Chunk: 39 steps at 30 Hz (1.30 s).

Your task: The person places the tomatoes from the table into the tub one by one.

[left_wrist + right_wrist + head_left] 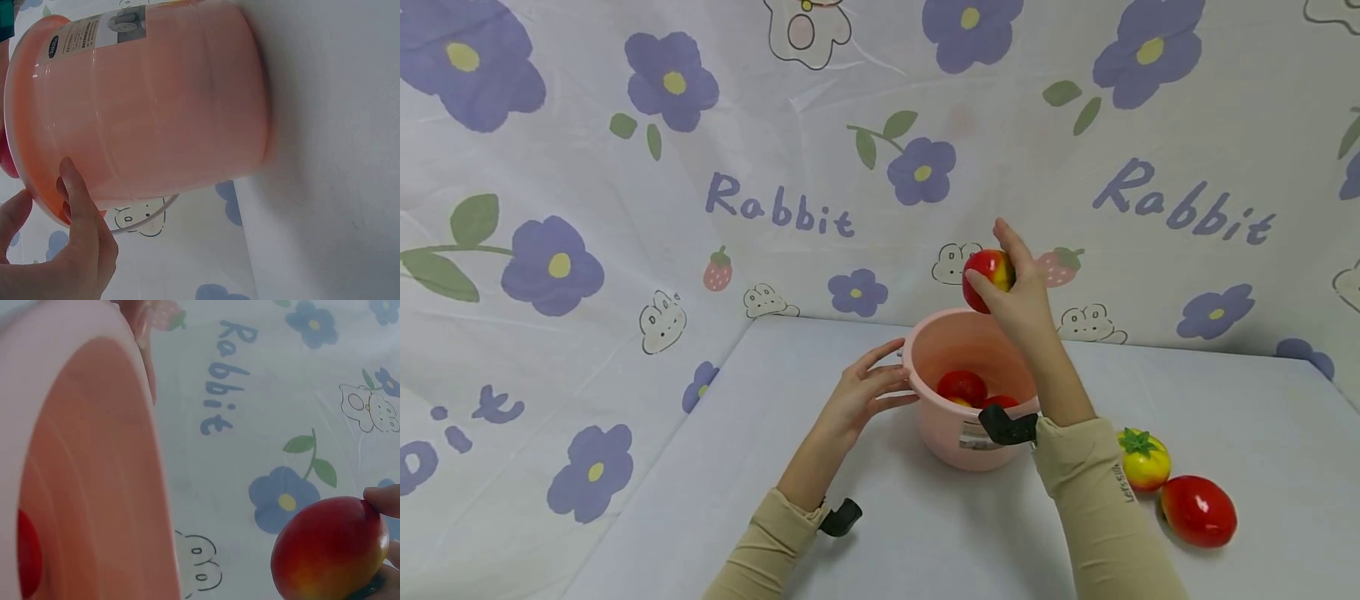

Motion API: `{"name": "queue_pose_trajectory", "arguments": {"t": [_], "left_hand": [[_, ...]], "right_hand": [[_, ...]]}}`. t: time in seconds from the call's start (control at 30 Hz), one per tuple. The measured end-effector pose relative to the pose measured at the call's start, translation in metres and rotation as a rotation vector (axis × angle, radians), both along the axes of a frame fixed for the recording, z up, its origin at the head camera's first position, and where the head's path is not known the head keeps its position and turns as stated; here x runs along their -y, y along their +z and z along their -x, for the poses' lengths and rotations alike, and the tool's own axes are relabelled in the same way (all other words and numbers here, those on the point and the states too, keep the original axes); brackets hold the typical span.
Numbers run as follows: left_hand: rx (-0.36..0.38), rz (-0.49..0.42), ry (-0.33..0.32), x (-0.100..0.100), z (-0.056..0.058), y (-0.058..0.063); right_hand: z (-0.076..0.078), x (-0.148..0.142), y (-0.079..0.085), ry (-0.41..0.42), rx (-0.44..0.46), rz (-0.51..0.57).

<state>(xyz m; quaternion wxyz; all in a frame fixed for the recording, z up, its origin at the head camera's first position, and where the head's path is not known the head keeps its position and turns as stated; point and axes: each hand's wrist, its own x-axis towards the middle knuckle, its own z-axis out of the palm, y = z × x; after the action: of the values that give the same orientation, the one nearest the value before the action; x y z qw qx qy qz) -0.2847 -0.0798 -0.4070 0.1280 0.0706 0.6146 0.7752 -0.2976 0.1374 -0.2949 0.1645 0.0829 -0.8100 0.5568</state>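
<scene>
A red and yellow toy mango (pixel 331 547) is pinched between the thumb and fingers of my right hand (pixel 1018 292), above the far rim of the pink bucket (pixel 970 446). In the right wrist view, only fingertips (pixel 382 500) show at the mango's edge. My left hand (pixel 868 383) touches the bucket's left side with its fingers fairly straight. The left wrist view shows its thumb at the rim and its other fingertips on the outer wall. Inside the bucket lie red fruits (pixel 962 387), partly hidden by the near wall.
On the table right of the bucket are a yellow fruit with a green leafy top (pixel 1144 460), partly behind the right sleeve, and a glossy red fruit (pixel 1198 511). A patterned cloth (pixel 865 242) hangs behind the table. The bucket's thin handle (pixel 147 219) hangs at its side.
</scene>
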Motion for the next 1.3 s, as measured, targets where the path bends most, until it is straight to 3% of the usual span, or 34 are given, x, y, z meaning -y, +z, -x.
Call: {"name": "queue_pose_trajectory", "arguments": {"t": [0.57,1.03,1.3], "left_hand": [[0.006,0.005,-0.012,0.001,-0.001,0.001],[0.002,0.042,0.013,0.001,-0.002,0.002],[-0.007,0.049,0.005,0.001,-0.002,0.0]], "right_hand": [[0.007,0.023,-0.008,0.059,0.036,0.0],[0.004,0.029,-0.008,0.142,-0.037,0.026],[-0.004,0.026,-0.013,0.086,-0.022,-0.027]]}}
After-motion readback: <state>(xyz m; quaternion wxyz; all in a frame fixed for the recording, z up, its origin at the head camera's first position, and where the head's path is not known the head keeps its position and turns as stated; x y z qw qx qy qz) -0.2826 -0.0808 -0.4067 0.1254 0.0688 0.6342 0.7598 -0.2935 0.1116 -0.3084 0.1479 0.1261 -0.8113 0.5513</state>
